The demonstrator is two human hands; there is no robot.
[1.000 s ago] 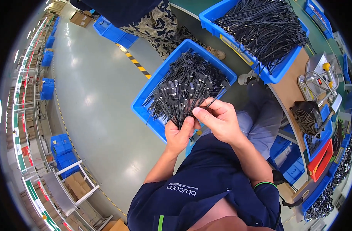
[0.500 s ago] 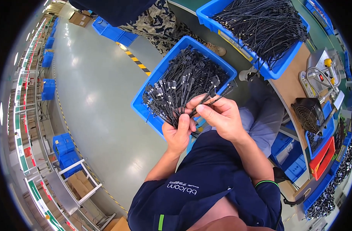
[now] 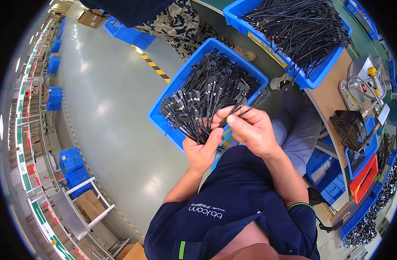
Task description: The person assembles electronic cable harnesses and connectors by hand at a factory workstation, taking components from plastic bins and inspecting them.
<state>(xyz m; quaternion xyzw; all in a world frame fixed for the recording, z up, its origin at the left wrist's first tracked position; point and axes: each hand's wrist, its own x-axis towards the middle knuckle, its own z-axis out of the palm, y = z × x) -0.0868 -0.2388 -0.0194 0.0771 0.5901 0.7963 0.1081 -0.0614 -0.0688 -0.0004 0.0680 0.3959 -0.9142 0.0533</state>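
The left hand (image 3: 202,149) clamps a fanned bundle of black cable ties (image 3: 198,110), while the right hand (image 3: 250,130) pinches single ties (image 3: 250,102) at the bundle's right edge. Loosen either grip, I judge, and ties spill past the blue bin (image 3: 172,86) just beyond onto the floor (image 3: 107,108)

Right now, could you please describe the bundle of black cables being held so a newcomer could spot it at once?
Start at the blue bin on the person's lap, heaped with black cables. At its near edge the left hand grips a fanned bundle of black cables. Unlike the loose heap, it is gathered in a fist, with the right hand pinching one strand.
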